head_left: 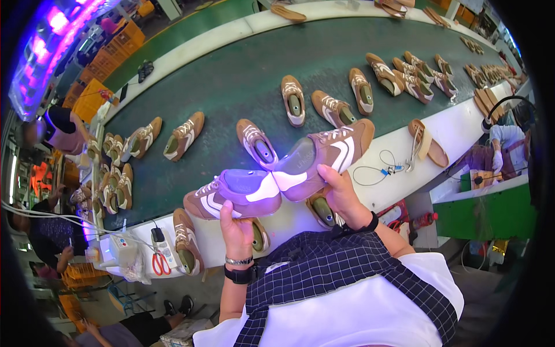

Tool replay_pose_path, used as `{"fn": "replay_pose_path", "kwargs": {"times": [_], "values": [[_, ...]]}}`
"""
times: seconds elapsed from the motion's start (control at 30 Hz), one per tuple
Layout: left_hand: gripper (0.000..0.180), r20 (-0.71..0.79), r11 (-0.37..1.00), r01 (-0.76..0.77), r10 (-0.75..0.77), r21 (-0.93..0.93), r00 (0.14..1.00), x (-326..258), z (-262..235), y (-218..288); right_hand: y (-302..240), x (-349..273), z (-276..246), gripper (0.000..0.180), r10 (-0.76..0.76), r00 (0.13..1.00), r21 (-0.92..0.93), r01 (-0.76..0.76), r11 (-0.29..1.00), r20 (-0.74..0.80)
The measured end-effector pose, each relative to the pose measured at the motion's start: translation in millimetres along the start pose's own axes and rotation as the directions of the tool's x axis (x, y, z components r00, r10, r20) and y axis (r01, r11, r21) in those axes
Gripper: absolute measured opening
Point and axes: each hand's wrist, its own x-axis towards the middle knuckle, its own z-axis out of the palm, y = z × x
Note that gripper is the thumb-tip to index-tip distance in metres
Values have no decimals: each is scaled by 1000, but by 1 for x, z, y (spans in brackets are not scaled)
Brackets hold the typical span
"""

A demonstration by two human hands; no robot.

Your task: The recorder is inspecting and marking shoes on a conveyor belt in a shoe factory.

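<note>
My left hand (237, 236) is closed on a brown sneaker (250, 195) with white stripes, its toe to the left. Another such sneaker (342, 148) is in my right hand (346, 198), toe to the upper right. Both are raised over the near belt edge, heels together in the middle, with dark olive lasts inside. Bluish light falls on the heels. Just beyond them a sneaker (252, 139) sits on the green conveyor belt (231, 75). Partly hidden below my hands are two more, a left one (261, 236) and a right one (319, 209).
On the near white ledge (399, 191) lie a sneaker (186, 242), red-handled scissors (160, 264), a white device (122, 250), a looped cable (384, 172) and a tan sole piece (430, 148). Several sneakers (413, 75) stand along the belt. Co-workers are at the left and right.
</note>
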Motion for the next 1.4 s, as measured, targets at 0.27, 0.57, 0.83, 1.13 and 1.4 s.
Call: {"fn": "replay_pose_path", "kwargs": {"times": [0.27, 0.57, 0.83, 1.13, 1.4], "values": [[56, -36, 999, 26, -27, -39, 999, 0, -53, 17, -17, 4, -63, 46, 212, 975, 133, -219, 967, 64], [38, -201, 968, 234, -213, 87, 956, -9, -193, 31, -22, -24, -167, 66, 399, 916, -173, -386, 906, 48], [34, -173, 290, 31, 482, 957, 859, 1, -223, 14, 1, -25, -167, 56, 418, 908, -214, -410, 887, -7], [46, 137, -143, -81, 438, 986, 888, -10, -151, 12, -37, -4, -176, 52, -68, 984, -958, -144, 248, -166], [72, 347, -93, -335, 205, 938, 915, -24, -115, -23, 18, -28, -96, 63, -106, 958, -957, 277, 87, 268]]}}
